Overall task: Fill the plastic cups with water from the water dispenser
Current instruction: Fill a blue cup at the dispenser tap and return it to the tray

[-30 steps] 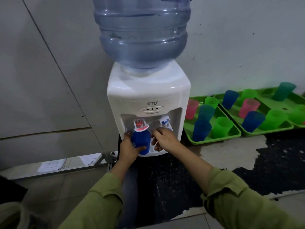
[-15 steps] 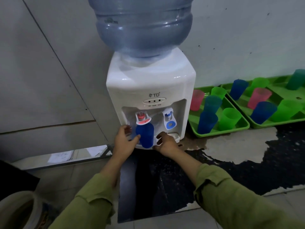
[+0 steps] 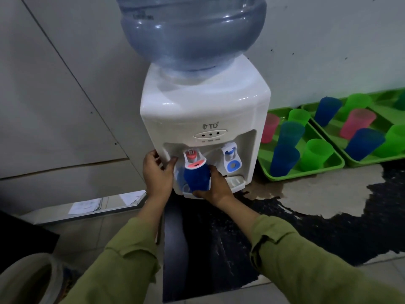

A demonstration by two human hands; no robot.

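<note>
Left hand: I am bracing my left hand [image 3: 156,174] against the front left corner of the water dispenser [image 3: 206,106], fingers curling round its side, thumb lying on the front edge.
Right hand: my right hand [image 3: 217,187] is gripping the blue cup [image 3: 196,177] from the right and below.
Blue cup: standing upright in the recess, its rim meeting the red tap [image 3: 194,160]; the cup wall is hiding any flow, so I cannot tell whether water is running.
Blue tap [image 3: 231,159]: hanging free, just to the right.
Bottle [image 3: 192,31]: sitting inverted on top.
Green trays [image 3: 306,174]: lying to the right, carrying the other cups [image 3: 316,154], pink, green and blue.
</note>
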